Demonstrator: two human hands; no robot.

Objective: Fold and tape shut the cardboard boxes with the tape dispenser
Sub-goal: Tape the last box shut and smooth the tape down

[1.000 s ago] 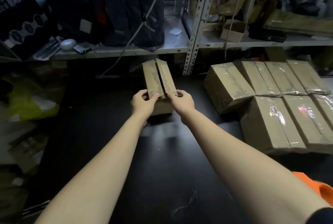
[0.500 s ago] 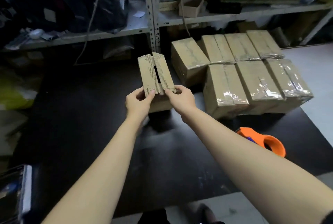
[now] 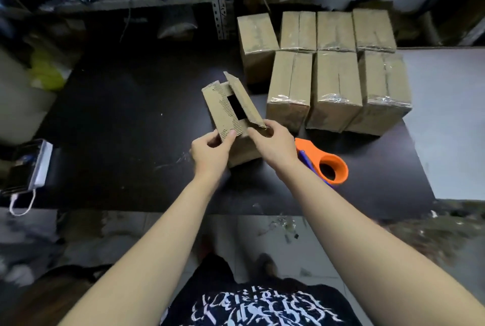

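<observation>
Currently: untaped box sits mid-table on dark table, near side toward the person, lid not closed.

Hands: left hand pinches near end of left flap, thumb on top. Right hand has fingers curled round near corner of right flap.

Risks (judgement):
- Right flap stands tilted up and a dark gap shows betw. flaps. If the seam isn't butted before taping, tape bridges the gap and holds poorly.
- Tape dispenser lies just right of the right wrist. Reaching for it frees one flap, which prob. springs up.
- Box looks light, so it may skid on the smooth top under a one-handed press.

Materials: brown corrugated card. Left flap's skin is scuffed and ribbed fluting is exposed, so adhesion there is poss. weak. Dispenser is orange plastic w/ a rounded hoop. Taped boxes, far right in 2 rows, carry glossy, wrinkled clear tape.
</observation>
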